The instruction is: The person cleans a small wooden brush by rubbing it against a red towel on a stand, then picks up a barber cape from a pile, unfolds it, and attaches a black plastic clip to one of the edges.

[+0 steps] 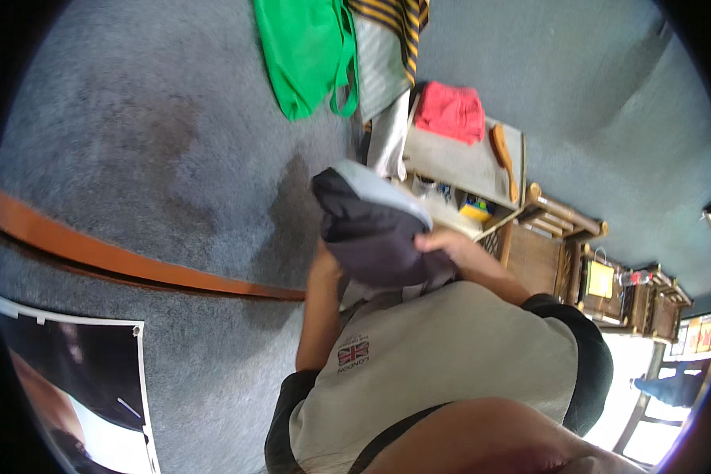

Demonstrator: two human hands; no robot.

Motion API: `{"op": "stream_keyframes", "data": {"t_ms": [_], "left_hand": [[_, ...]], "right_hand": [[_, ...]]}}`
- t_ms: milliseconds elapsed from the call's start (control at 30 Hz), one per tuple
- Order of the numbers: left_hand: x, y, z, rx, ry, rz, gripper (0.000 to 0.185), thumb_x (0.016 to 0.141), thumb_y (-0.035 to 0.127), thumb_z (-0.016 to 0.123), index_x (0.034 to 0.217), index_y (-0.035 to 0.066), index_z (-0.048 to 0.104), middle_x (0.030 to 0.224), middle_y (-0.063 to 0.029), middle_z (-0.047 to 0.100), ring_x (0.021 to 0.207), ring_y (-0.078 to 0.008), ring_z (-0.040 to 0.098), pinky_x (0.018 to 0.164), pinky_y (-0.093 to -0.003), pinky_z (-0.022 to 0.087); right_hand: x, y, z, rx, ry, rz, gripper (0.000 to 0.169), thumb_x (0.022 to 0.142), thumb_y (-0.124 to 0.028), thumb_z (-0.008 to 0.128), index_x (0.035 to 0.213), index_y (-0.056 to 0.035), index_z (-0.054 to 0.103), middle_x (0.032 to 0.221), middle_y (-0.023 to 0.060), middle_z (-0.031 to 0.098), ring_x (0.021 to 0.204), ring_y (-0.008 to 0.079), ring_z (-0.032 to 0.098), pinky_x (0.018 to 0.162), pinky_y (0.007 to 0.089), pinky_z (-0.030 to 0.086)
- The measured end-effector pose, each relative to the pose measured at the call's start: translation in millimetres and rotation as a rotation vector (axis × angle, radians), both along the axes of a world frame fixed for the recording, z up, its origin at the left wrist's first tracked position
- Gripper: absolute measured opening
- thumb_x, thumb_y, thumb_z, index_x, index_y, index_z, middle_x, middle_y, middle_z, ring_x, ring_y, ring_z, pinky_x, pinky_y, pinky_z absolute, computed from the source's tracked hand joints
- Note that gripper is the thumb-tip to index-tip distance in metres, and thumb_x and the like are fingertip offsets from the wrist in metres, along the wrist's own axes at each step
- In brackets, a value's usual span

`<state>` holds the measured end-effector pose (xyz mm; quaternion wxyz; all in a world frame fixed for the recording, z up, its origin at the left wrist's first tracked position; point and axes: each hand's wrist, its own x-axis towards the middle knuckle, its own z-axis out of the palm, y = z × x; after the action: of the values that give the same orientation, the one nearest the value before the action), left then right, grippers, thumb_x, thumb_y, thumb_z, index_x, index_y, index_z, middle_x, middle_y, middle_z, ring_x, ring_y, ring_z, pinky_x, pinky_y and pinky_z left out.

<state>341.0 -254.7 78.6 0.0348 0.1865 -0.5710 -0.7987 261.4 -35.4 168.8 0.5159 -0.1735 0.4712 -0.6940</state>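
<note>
A bundle of dark fabric (373, 237) with a pale grey-blue panel along its upper side is held up in front of my chest. It is blurred, and I cannot tell whether it is a folded garment or a cap. My right hand (441, 243) grips its right side, the thumb lying on the dark face. At the lower left edge, my left hand (329, 260) supports the bundle from behind, with its fingers hidden by the fabric.
Beyond my hands, a small table (450, 154) carries folded coral-red cloth (450, 112) and a long-handled wooden brush (503, 155). Its shelf holds a yellow-and-blue box (476, 208). A green fabric bag (308, 53) hangs beside striped cloth (394, 18). Bamboo chairs (533, 255) stand right; a poster (89, 379) is at left.
</note>
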Motion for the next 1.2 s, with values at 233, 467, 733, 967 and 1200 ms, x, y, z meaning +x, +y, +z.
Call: {"op": "stream_keyframes", "data": {"t_ms": [233,467,733,967,1200], "left_hand": [[14,87,1,-0.354,0.226,-0.851,0.055,0.067,0.014,0.071,0.116,0.0,0.053,0.111,-0.0143,0.059,0.103,-0.0244,0.054,0.089,-0.0339,0.042],[-14,77,-63,-0.579,0.079,-0.799,0.038,0.066,0.016,0.07,0.101,0.004,0.062,0.094,-0.0172,0.064,0.088,-0.0287,0.061,0.078,-0.034,0.046],[-41,105,-78,-0.916,0.205,-0.646,0.019,0.072,0.014,0.06,0.09,0.011,0.066,0.078,-0.0159,0.064,0.075,-0.0341,0.062,0.066,-0.0403,0.049],[-81,81,-19,-1.265,0.491,-0.116,0.036,0.061,-0.007,0.055,0.094,0.004,0.06,0.093,-0.0148,0.056,0.09,-0.0321,0.055,0.077,-0.0366,0.045],[-63,130,17,-0.794,0.345,-0.138,0.012,0.077,-0.004,0.047,0.084,-0.001,0.056,0.063,-0.0076,0.053,0.066,-0.0047,0.047,0.057,-0.0239,0.04]], "right_hand": [[-33,0,1,0.031,0.098,-0.483,0.048,0.085,-0.045,0.056,0.107,-0.0017,0.059,0.098,0.0114,0.062,0.081,0.0208,0.061,0.071,0.0321,0.05],[-19,72,5,-0.025,-0.004,-1.162,0.043,0.073,-0.033,0.072,0.102,-0.0024,0.061,0.097,0.0087,0.063,0.087,0.0168,0.06,0.081,0.027,0.045],[-15,161,67,-0.045,0.341,-1.751,0.043,0.075,-0.021,0.067,0.108,0.0024,0.056,0.1,0.0149,0.06,0.089,0.0217,0.059,0.082,0.0301,0.046],[-11,256,65,-0.215,0.51,-1.81,0.028,0.08,-0.018,0.061,0.098,0.0027,0.058,0.097,0.0142,0.061,0.087,0.0221,0.06,0.075,0.0345,0.05],[-37,370,-23,0.52,0.641,-1.946,0.038,0.072,-0.012,0.068,0.103,0.0043,0.053,0.099,0.0171,0.058,0.093,0.0231,0.055,0.085,0.0338,0.044]]}}
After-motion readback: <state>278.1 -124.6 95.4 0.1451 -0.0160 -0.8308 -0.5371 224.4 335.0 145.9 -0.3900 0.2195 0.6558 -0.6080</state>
